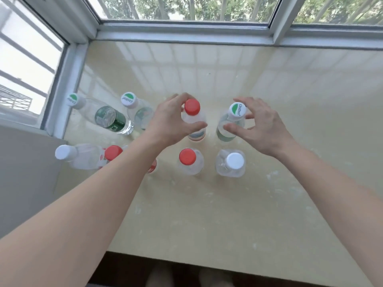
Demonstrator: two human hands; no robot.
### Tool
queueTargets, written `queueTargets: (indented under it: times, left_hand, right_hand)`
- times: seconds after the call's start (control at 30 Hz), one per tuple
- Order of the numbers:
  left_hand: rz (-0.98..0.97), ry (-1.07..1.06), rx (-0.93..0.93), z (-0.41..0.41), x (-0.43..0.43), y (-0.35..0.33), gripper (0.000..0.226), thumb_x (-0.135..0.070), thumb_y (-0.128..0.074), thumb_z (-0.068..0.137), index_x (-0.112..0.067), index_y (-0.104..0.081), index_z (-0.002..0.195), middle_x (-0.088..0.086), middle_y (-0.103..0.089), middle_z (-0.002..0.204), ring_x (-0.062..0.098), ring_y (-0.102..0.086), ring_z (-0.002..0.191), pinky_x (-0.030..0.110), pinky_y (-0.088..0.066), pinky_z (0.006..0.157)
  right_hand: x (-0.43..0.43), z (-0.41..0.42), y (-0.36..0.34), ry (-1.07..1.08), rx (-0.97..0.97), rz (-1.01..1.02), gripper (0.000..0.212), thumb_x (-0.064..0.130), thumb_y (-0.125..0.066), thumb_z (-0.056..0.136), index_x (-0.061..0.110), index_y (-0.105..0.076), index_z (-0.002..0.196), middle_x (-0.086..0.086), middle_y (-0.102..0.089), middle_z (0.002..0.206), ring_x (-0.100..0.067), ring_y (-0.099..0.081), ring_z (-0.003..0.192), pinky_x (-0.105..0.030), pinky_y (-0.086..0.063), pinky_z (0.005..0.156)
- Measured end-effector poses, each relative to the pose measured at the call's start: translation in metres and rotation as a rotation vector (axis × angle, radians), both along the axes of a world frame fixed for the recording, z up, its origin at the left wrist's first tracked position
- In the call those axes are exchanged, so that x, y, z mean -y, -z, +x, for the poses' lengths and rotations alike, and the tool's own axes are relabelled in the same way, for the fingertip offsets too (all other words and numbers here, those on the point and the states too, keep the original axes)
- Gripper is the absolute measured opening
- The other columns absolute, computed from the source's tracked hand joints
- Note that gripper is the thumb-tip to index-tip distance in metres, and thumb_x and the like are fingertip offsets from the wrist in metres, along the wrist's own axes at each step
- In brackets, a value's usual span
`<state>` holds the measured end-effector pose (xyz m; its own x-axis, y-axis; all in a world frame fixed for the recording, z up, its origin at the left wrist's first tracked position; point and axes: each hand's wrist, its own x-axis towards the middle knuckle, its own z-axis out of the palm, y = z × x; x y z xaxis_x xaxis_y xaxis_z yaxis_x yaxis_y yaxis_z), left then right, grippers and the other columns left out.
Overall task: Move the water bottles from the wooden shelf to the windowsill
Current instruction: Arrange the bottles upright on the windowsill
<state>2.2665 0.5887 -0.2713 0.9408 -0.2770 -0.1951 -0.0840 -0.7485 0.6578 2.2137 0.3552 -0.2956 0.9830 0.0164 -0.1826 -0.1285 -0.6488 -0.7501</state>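
Eight water bottles are standing on the windowsill [269,121], grouped toward its left corner by the window frame [68,79]. Two of them are sitting under the person's hands. The left hand [167,123] is curling around the shoulder of a red-capped bottle [192,107], thumb on the near side and fingers reaching round the far side, so it is gripping that bottle just below the cap. The right hand [257,125] is hovering around a green-and-white-capped bottle [237,109] with its fingers spread and half curled; the thumb seems to be touching the bottle's shoulder, but I cannot tell whether the grip is closing or loosening. Both bottles look to be resting upright on the sill, so this is probably the moment of setting them down.

Nearer the person, another red-capped bottle [187,159] and a white-capped bottle [234,160] are standing just in front of the pair in hand, with four more off to the left, one partly hidden by the left forearm. The wooden shelf is not showing here, so I cannot say how many bottles are remaining.

To finish well, each bottle should be sitting flat before the fingers are opening, and the hands should be lifting straight up and back, since the front row is crowding the wrists and a sideways sweep could be tipping one over.
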Motion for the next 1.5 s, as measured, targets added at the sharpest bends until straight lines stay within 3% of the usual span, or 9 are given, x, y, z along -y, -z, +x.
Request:
queueTargets:
  times: [0.2,0.37,0.57,0.7,0.8,0.9,1.0,1.23,1.5]
  left_hand:
    - [-0.053,-0.035,-0.027,-0.003,-0.004,0.005,0.039,-0.040,-0.079,0.073,-0.030,-0.061,0.107,-0.010,-0.064,0.111,0.011,-0.063,0.103,0.030,-0.049,0.090]
    - [-0.069,-0.037,-0.020,-0.005,-0.005,0.006,0.037,-0.040,-0.079,0.073,-0.031,-0.060,0.104,-0.007,-0.065,0.109,0.013,-0.062,0.102,0.030,-0.049,0.090]
    - [-0.054,-0.040,-0.024,-0.005,-0.008,0.006,0.038,-0.039,-0.079,0.073,-0.027,-0.061,0.104,-0.007,-0.065,0.107,0.013,-0.063,0.102,0.025,-0.047,0.087]
    - [-0.047,-0.034,-0.041,-0.006,-0.009,0.004,0.038,-0.039,-0.080,0.073,-0.027,-0.061,0.105,-0.007,-0.065,0.108,0.011,-0.062,0.103,0.007,-0.038,0.077]
    - [-0.045,-0.031,-0.028,-0.005,-0.012,0.003,0.039,-0.035,-0.080,0.075,-0.024,-0.063,0.108,-0.006,-0.066,0.108,0.011,-0.062,0.103,-0.003,-0.034,0.074]
    - [-0.042,-0.024,-0.028,-0.007,-0.010,0.005,0.041,-0.034,-0.081,0.075,-0.024,-0.064,0.111,-0.009,-0.067,0.108,0.009,-0.062,0.102,-0.004,-0.034,0.073]
    - [-0.042,-0.002,-0.040,-0.008,-0.007,0.005,0.042,-0.035,-0.081,0.075,-0.027,-0.065,0.113,-0.011,-0.067,0.110,0.008,-0.062,0.105,-0.004,-0.034,0.074]
    - [-0.050,-0.018,-0.042,-0.008,-0.006,0.002,0.042,-0.034,-0.079,0.077,-0.028,-0.064,0.116,-0.010,-0.068,0.110,0.010,-0.061,0.110,0.014,-0.038,0.082]
    - [-0.069,-0.045,-0.034,-0.010,-0.005,0.004,0.047,-0.039,-0.080,0.075,-0.037,-0.060,0.118,-0.016,-0.066,0.109,0.006,-0.058,0.109,0.033,-0.050,0.096]
  right_hand:
    - [-0.003,0.002,-0.001,-0.034,0.063,0.008,0.045,0.039,-0.080,0.081,0.025,-0.063,0.120,-0.003,-0.063,0.113,-0.023,-0.061,0.105,-0.027,-0.049,0.091]
    - [-0.007,0.001,0.001,0.007,0.076,-0.085,0.053,0.062,-0.077,0.070,0.030,-0.060,0.109,0.001,-0.058,0.105,-0.020,-0.063,0.091,-0.043,-0.052,0.086]
    - [-0.018,0.007,-0.004,0.023,0.005,-0.271,0.074,0.082,-0.065,0.054,0.030,-0.049,0.104,0.005,-0.048,0.103,-0.019,-0.055,0.095,-0.044,-0.052,0.082]
    - [-0.015,0.010,-0.010,-0.051,-0.051,-0.109,0.084,0.049,-0.086,0.062,0.035,-0.049,0.136,0.005,-0.046,0.123,-0.015,-0.052,0.115,-0.035,-0.046,0.100]
    - [-0.018,0.012,-0.010,-0.076,-0.098,0.005,0.066,0.024,-0.085,0.071,0.033,-0.059,0.130,0.009,-0.057,0.125,-0.009,-0.053,0.114,-0.034,-0.049,0.100]
    - [-0.020,0.010,-0.004,-0.042,-0.078,-0.009,0.054,0.027,-0.085,0.072,0.027,-0.064,0.121,0.009,-0.064,0.117,-0.011,-0.058,0.108,-0.022,-0.047,0.091]
    - [-0.024,0.007,-0.001,0.039,-0.009,-0.034,0.056,0.031,-0.087,0.071,0.022,-0.064,0.122,0.007,-0.065,0.114,-0.013,-0.059,0.106,-0.025,-0.046,0.088]
    - [-0.028,0.006,0.002,0.053,0.025,-0.115,0.057,0.044,-0.085,0.068,0.025,-0.063,0.118,0.006,-0.061,0.107,-0.019,-0.059,0.098,-0.041,-0.050,0.086]
    - [-0.026,0.008,0.001,0.057,0.017,-0.177,0.055,0.058,-0.081,0.066,0.029,-0.060,0.109,0.014,-0.055,0.101,-0.015,-0.057,0.095,-0.041,-0.051,0.082]
